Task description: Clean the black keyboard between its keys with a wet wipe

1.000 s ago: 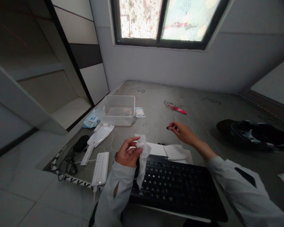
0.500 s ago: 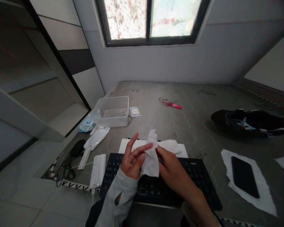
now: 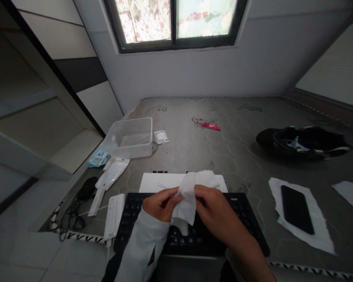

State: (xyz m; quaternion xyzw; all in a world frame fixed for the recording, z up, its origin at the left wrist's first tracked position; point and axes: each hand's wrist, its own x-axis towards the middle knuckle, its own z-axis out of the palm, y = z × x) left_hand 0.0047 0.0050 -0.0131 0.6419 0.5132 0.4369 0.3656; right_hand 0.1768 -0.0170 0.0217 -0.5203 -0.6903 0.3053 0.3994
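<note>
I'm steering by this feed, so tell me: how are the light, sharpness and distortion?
Head view: the window glares, washed out, while everything below it is dim; head view: the keyboard looks soft, its key lettering unreadable, and the white tissue lacks fine detail; head view: the cabinet leans, apparently wide-lens distortion.

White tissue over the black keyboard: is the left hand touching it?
Touching: the head view shows the left hand pinching the tissue by its edge.

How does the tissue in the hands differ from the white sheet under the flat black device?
The held tissue is folded and creased; the white sheet lies spread out.
The left hand pinches the held tissue, while the white sheet is untouched and bears the flat black device.
Both are white and thin.
</note>
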